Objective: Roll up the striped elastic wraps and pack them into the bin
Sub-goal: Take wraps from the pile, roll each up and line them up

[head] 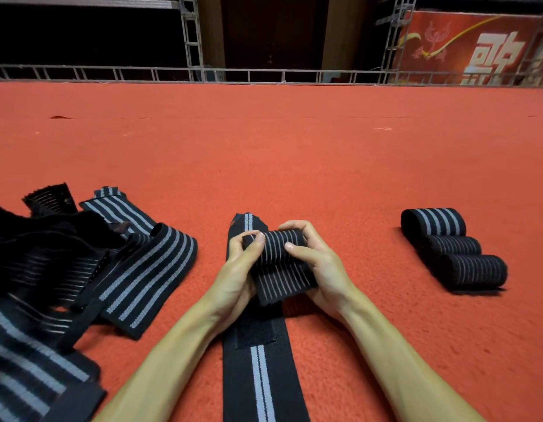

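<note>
A black elastic wrap with thin pale stripes [279,263] is partly rolled in the middle of the red carpet. My left hand [238,269] grips its left end and my right hand [320,263] grips its right end, thumbs on top of the roll. Under it a long black wrap with a grey centre stripe [261,376] lies flat, running toward me. Three finished rolls [452,248] lie side by side at the right. A heap of unrolled striped wraps [81,269] lies at the left. No bin is in view.
Red carpet [294,153] stretches far ahead. A low metal truss rail [264,75] runs along its back edge, with upright trusses and a red banner [471,47] behind it at the right.
</note>
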Motion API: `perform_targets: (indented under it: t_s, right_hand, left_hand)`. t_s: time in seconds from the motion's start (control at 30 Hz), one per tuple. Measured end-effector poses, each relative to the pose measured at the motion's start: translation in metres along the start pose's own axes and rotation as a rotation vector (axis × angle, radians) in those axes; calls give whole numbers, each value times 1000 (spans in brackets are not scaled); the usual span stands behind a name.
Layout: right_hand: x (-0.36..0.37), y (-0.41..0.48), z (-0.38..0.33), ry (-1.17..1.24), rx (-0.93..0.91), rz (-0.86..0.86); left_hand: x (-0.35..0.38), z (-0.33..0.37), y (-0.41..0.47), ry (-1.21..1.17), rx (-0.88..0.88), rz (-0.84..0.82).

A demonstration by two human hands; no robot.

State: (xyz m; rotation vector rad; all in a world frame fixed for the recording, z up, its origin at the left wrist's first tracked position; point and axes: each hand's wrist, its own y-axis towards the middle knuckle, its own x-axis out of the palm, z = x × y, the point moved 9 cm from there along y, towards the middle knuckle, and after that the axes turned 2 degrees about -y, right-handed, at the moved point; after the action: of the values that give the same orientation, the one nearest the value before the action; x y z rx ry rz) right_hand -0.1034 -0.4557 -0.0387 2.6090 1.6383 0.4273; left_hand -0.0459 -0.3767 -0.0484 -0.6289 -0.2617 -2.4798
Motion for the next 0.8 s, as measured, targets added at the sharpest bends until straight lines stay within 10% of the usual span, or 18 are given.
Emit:
perform_targets:
  t_s: [0.5,0.8]
  right_hand:
    - [-26,7,19,94,41,209]
    - [-46,-35,-14,44,13,298]
  left_hand:
    - [-22,6,3,343,259,106]
    - [10,12,-10,254,83,116]
